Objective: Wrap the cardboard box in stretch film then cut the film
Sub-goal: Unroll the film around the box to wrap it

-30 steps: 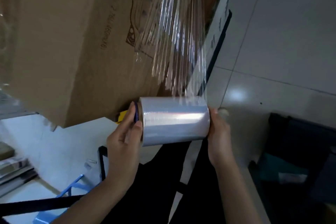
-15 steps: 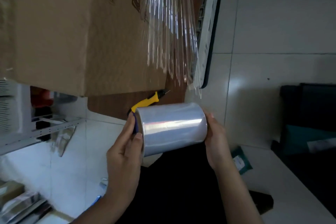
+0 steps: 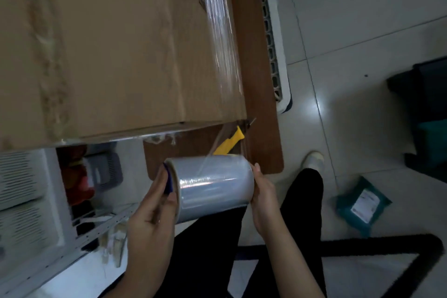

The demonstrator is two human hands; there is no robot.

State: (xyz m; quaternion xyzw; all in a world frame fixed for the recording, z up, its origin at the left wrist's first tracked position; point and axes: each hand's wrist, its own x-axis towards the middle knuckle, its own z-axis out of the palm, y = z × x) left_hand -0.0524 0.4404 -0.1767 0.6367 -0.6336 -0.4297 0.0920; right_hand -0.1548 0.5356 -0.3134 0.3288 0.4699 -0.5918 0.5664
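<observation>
A big brown cardboard box fills the upper left and rests on a wooden table. A band of stretch film lies shiny along the box's right side. Below the box's near corner I hold the film roll sideways between both hands. My left hand grips its blue-cored left end, my right hand presses its right end. A thin twisted strand of film runs from the roll up to the box corner. A yellow-handled cutter lies on the table just behind the roll.
White slotted shelving and a metal rail stand at the lower left. A teal parcel lies on the tiled floor at right, a dark bin beyond it. My dark trouser legs and one shoe show below.
The wide fan of film that stretched between roll and box has drawn tight against the box's side, leaving a thin strand. The roll has come around the box's near corner, and the view has swung.
</observation>
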